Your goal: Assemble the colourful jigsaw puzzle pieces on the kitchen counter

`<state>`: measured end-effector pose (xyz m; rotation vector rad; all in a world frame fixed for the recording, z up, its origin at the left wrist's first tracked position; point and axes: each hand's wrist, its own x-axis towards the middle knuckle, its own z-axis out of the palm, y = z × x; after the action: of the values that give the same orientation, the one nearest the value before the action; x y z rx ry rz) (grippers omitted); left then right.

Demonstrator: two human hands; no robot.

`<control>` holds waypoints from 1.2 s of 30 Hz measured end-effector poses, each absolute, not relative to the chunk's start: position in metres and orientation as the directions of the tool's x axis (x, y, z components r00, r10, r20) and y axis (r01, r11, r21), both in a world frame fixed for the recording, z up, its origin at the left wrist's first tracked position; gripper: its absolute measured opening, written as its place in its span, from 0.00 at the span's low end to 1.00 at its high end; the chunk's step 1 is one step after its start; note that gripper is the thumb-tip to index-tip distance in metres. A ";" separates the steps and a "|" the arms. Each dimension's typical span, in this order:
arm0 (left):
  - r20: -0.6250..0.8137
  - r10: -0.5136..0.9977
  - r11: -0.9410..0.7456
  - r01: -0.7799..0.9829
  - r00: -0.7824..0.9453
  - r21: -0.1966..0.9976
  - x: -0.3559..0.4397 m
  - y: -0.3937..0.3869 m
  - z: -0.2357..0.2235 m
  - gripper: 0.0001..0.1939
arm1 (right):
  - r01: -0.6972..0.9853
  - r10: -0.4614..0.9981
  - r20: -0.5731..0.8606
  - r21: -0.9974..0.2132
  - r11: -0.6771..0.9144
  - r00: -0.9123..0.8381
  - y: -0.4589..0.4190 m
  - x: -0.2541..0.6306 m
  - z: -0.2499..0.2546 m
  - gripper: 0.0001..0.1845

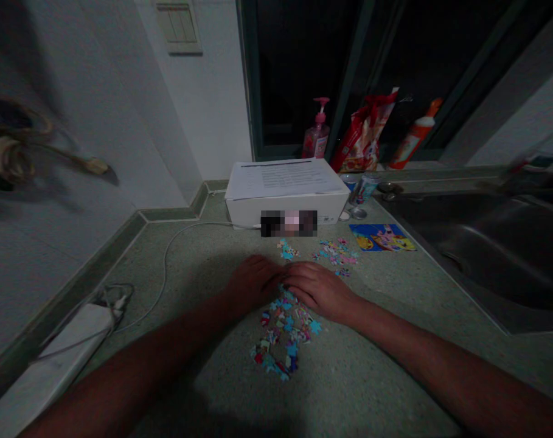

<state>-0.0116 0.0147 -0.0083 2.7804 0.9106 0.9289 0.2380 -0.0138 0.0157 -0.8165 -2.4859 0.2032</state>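
The left hand (pixel 253 281) and the right hand (pixel 319 291) lie low on the speckled green counter (pixel 372 347), and they almost meet. The fingers (pixel 299 275) sit close together and point at each other, right over the top end of a long pile of jigsaw pieces (pixel 285 337). I see no piece held, but the hands cover part of the pile, so I cannot tell if a small piece is under the fingers. A lot could go wrong here. The pieces are small and light, so a quick slide of a hand or arm could push them apart or mix up the piles. The steel sink (pixel 477 255) is at 3 o'clock, and its edge is not far off, so a piece pushed too far that way could drop in. The light is dim too, which could make dark pieces hard to see or match. The jigsaw pieces are bright blue, pink, red and yellow, with bumpy edges, and they lie flat in a loose strip going down toward 6 o'clock. A small bunch of pieces (pixel 286 249) lies at 12 o'clock, and a wider bunch of pieces (pixel 335 252) lies at 1 o'clock. Beyond them, a white box (pixel 285 207) stands near the wall, and a colorful picture card (pixel 382 237) lies at 2 o'clock.
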 end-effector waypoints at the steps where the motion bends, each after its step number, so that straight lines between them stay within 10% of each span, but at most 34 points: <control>1: 0.539 0.555 -0.823 0.513 0.633 0.244 -0.012 0.015 -0.009 0.09 | 0.491 0.571 0.460 -0.292 0.820 -0.680 -0.012 0.239 0.014 0.11; 7: 0.526 0.588 -0.798 0.547 0.615 0.252 -0.012 0.014 -0.004 0.10 | 0.562 0.625 0.553 -0.308 0.768 -0.551 -0.001 0.256 0.007 0.09; 22: 0.394 0.695 -0.716 0.626 0.602 0.308 -0.010 0.009 0.005 0.17 | 0.958 0.927 0.263 -0.028 0.285 -0.268 0.020 0.298 0.031 0.13; 36: 0.482 0.640 -0.755 0.607 0.598 0.249 -0.010 0.013 -0.004 0.15 | 0.726 0.730 0.338 -0.166 0.667 -0.594 0.015 0.264 0.006 0.19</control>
<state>-0.0100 0.0131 -0.0042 2.7558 1.0765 0.8666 0.2645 0.0152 0.0064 -1.1449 -2.5064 0.0143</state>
